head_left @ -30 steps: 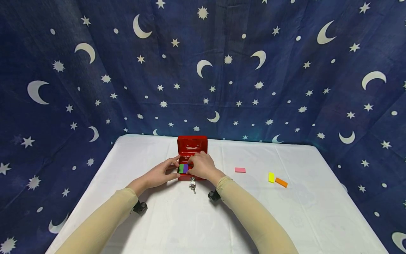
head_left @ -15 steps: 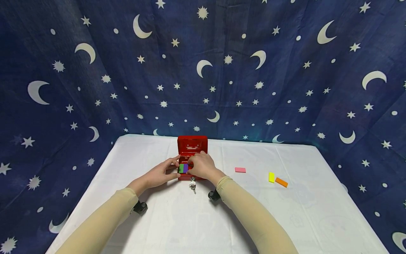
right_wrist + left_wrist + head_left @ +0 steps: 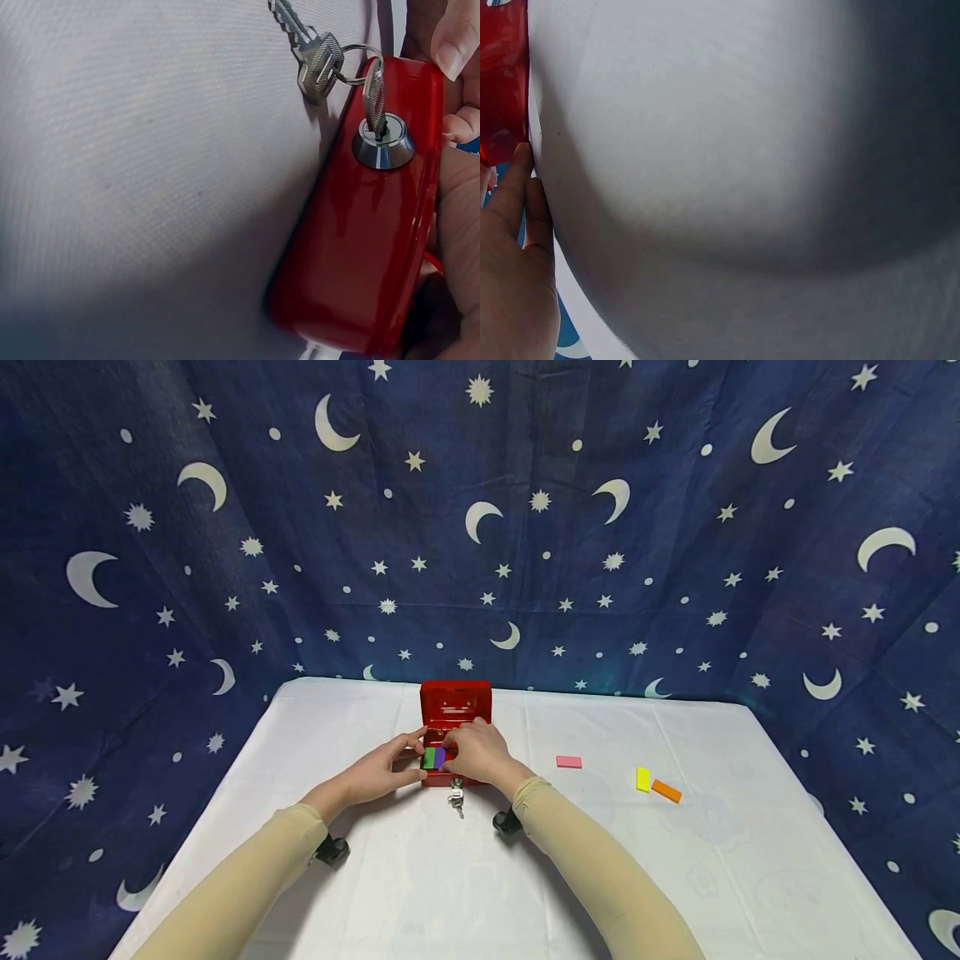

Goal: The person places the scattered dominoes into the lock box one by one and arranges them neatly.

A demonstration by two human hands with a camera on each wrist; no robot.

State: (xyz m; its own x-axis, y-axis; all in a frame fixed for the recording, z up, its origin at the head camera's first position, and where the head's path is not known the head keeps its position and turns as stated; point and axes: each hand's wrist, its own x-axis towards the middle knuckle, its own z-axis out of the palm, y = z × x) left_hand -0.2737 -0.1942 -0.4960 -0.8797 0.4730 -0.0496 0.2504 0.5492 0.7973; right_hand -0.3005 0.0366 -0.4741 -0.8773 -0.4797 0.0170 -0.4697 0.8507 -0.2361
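A small red metal cash box (image 3: 454, 702) stands on the white cloth with its lid raised. Inside, at the left, a green block (image 3: 429, 758) and a purple block (image 3: 439, 758) lie side by side. My left hand (image 3: 378, 770) holds the box's left end, thumb at the front rim. My right hand (image 3: 480, 753) reaches in from the right, thumb and index finger pinching the purple block at its near and far ends; its other fingers are partly hidden. In the right wrist view, a key stands in the front lock (image 3: 384, 142), and a second key (image 3: 321, 67) hangs from its ring.
To the right of the box lie a pink block (image 3: 568, 762), a yellow block (image 3: 642, 779) and an orange block (image 3: 666, 791) on the white tablecloth (image 3: 600, 877). A dark blue curtain (image 3: 480, 568) with moons and stars hangs behind the table.
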